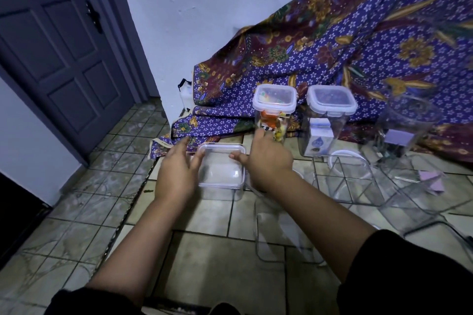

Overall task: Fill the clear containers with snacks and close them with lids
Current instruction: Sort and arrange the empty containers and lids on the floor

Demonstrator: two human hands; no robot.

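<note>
On the floor: everything sits on the tiled floor (204, 250); no desk is in use.
Step in hand: both hands are at a clear container (220, 174) near the middle, which already carries its lid (221, 162); I judge the lid is being pressed or clipped shut.
Left hand: the left hand (176, 174) is spread, thumb tip on the lid's left edge, fingers reaching along the container's left side.
Right hand: the right hand (268, 163) is spread too, thumb on the lid's right edge, fingers reaching behind toward the snack jar (273, 115); I cannot tell whether they touch it.
Done: the snack jar behind is lidded and holds colourful snacks; just right of it a second jar (327, 120) is lidded with a pale packet inside.
Doubtful: the container under the hands looks nearly empty, though its contents are hard to read through the plastic.
Left: a blurred tall jar (404, 130) at far right has no lid and only something small at its bottom; several open containers (350, 181) lie empty in front of it, one more nearer the person.
Progress: under half, by my reckoning.
Room: a patterned purple cloth (332, 46) drapes down the pale wall (192, 7) onto the floor; a dark panelled door (56, 54) stands at left; light is dim.
</note>
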